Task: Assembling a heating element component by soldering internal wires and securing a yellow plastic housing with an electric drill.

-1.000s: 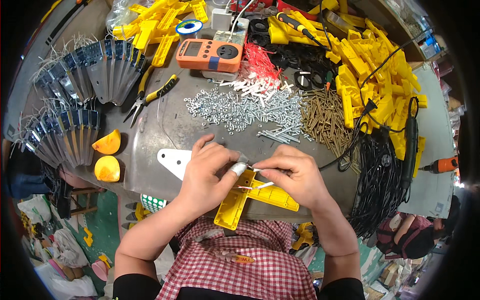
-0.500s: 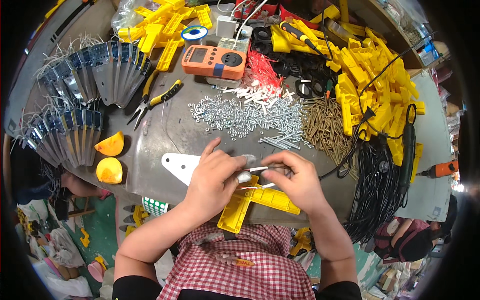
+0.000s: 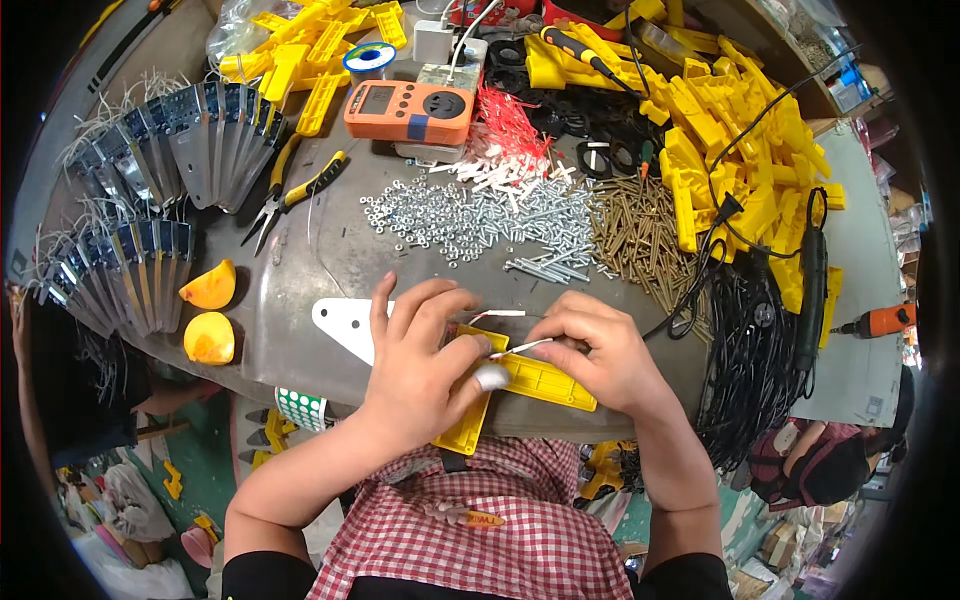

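A yellow plastic housing (image 3: pixel 548 380) with an angled shape lies at the table's near edge, its inner ribs showing. Above it my left hand (image 3: pixel 425 345) has its thumb and a finger closed at one end of a thin wire with a white sleeve (image 3: pixel 524 347). White wrapping covers the thumb tip. My right hand (image 3: pixel 597 350) pinches the other end of that sleeved wire. A second white sleeve (image 3: pixel 505 313) on a wire stands loose just beyond, between the hands. A white plate with holes (image 3: pixel 340 322) lies partly under my left hand.
Nuts (image 3: pixel 420 220), silver screws (image 3: pixel 545 225) and brass-coloured screws (image 3: pixel 640 225) are heaped beyond my hands. Pliers (image 3: pixel 290 195) and an orange multimeter (image 3: pixel 410 112) lie farther back. Yellow parts (image 3: pixel 740 150) and black cables (image 3: pixel 750 370) crowd the right; metal plates with wires (image 3: pixel 150 260) fan out left.
The first white sleeve is out of my fingers and stands loose on its wire. My right hand has moved down slightly to the other sleeved wire. The view has shifted a little.
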Available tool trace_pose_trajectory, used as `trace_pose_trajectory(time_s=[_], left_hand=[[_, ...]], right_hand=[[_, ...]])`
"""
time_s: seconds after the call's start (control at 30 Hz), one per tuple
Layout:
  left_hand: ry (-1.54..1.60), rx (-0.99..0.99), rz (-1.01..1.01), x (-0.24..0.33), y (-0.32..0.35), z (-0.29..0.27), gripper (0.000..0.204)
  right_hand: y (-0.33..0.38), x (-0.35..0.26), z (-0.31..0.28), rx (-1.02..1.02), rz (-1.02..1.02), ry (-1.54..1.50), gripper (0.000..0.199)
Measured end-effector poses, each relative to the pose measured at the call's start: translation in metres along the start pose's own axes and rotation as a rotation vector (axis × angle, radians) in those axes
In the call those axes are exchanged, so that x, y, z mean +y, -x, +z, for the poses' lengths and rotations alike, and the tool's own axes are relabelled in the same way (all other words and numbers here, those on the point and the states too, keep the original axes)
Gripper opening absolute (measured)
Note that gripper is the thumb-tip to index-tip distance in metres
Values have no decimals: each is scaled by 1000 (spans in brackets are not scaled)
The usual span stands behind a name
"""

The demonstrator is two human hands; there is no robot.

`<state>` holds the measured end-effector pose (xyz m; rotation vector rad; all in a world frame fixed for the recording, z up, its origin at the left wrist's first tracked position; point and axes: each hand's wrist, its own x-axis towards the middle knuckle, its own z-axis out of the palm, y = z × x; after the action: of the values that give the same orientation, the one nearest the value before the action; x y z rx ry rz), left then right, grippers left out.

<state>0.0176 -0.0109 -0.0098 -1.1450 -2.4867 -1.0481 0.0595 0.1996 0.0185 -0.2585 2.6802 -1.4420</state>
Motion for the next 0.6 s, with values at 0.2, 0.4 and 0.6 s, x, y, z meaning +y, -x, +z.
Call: trace_pose_trajectory(time_s=[0.2,0.4,0.6], left_hand=[[-93,-18,32,-4,4,4,24],[-240,-32,114,6,20,3,19],[-332,-45,214,9,23,4,16]], right_hand=[[-4,4,8,-92,45,-15,17],[-3,6,16,123,13,81,24],[-8,22,26,218,12,173,26]])
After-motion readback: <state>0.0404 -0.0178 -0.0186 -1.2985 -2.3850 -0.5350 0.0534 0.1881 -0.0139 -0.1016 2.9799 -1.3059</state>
